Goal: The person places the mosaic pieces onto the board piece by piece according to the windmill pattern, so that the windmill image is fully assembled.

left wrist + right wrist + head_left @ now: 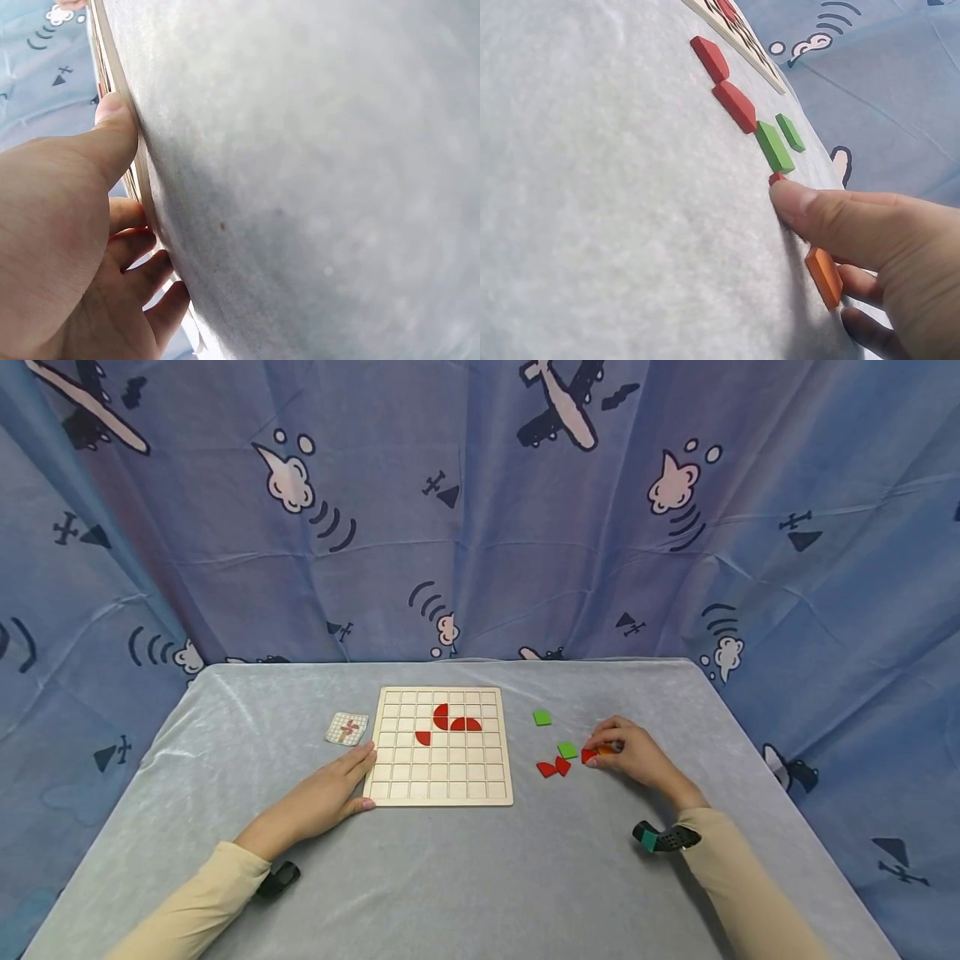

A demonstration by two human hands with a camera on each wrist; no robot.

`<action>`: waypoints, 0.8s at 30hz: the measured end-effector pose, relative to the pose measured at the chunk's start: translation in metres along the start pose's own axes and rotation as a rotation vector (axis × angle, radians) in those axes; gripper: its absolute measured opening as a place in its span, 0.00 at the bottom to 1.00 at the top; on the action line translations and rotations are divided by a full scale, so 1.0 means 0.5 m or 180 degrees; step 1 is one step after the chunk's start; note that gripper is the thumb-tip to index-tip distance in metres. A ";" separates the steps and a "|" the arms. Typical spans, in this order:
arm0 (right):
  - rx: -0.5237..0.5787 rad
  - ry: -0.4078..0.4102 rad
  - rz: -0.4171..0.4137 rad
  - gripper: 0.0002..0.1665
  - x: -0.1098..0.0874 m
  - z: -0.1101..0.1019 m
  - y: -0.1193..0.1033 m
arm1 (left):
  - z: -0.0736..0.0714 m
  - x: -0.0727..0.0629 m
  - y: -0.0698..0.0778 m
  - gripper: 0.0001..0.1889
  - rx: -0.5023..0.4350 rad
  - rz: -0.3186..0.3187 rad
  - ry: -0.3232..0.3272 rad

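My left hand (326,795) rests against the left edge of a wooden grid board (438,789), its thumb by the near corner and its fingers along the side. In the left wrist view, the thumb (112,124) lies against the board's rim. On the board sit several red quarter-circle tiles (423,737). Off to the right, my right hand (633,753) pinches a red tile (588,756), mostly covered by the thumb in the right wrist view. An orange tile (823,277) lies under that hand, near its curled fingers.
Two red tiles (546,769) and two green square tiles (567,750) lie between the board and my right hand. Left of the board is a small pattern card (347,728). A patterned blue curtain (480,527) hangs behind the cloth-covered table (450,885).
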State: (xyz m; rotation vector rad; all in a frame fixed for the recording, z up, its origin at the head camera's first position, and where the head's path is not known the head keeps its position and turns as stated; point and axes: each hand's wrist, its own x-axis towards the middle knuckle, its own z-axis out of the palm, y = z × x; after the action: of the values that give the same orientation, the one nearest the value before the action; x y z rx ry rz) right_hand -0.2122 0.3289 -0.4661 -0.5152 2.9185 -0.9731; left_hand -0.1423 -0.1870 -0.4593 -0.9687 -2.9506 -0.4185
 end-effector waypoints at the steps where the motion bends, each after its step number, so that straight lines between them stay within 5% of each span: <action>1: 0.0015 0.0001 0.0007 0.12 0.000 0.000 -0.001 | 0.000 0.000 0.000 0.39 -0.0001 0.0005 0.0005; 24: 0.0090 -0.0004 -0.0119 0.14 0.058 0.028 -0.081 | 0.003 -0.001 -0.002 0.39 -0.0066 -0.0039 -0.0022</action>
State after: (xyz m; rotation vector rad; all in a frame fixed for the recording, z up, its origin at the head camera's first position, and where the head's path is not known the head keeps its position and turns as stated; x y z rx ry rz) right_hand -0.2255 0.2813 -0.4509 -0.5706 2.8996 -1.0163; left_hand -0.1425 -0.1876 -0.4610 -0.9566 -2.9656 -0.4477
